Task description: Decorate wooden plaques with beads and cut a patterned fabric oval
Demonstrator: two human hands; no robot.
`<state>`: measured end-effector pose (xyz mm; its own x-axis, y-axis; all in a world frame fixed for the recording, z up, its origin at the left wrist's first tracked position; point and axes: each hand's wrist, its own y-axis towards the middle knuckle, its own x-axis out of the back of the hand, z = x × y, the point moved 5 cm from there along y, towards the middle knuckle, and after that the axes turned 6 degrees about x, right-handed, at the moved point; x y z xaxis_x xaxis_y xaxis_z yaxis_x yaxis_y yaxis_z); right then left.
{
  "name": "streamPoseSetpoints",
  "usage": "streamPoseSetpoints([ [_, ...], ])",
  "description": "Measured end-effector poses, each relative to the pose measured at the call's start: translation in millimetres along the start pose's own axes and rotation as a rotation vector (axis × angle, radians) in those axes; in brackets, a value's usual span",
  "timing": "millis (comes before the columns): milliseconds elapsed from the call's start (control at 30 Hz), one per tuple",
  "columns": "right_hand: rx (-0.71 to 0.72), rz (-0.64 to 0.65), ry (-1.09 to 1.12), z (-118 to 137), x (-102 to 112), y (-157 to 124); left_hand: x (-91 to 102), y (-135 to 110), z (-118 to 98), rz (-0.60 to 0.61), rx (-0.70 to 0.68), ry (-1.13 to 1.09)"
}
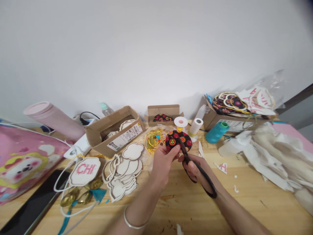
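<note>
two hands hover over the table (186, 209), the left hand (162, 166) with fingers (172, 152) pinching a round floral fabric patch (178, 140), the right hand (198, 171) with fingers (193, 168) closed on black-handled scissors (210, 189), whose slipping blades could nick the pinching fingers.

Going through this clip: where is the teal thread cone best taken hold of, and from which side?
Grip the teal thread cone around its wound middle, coming from above on the near side. It lies on its side, so its round body suits a closing hand, while the cardboard box behind it likely hinders an approach from the far side.
</note>
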<state>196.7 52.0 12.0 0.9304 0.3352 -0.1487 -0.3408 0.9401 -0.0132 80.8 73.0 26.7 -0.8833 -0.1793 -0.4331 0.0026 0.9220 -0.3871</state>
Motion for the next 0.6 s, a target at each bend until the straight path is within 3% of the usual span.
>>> streamPoseSetpoints([
  [600,-0.017,-0.043,0.005,0.6,1.8,-1.5,-2.3,-0.7,2.0,0.008,0.005,0.000],
])
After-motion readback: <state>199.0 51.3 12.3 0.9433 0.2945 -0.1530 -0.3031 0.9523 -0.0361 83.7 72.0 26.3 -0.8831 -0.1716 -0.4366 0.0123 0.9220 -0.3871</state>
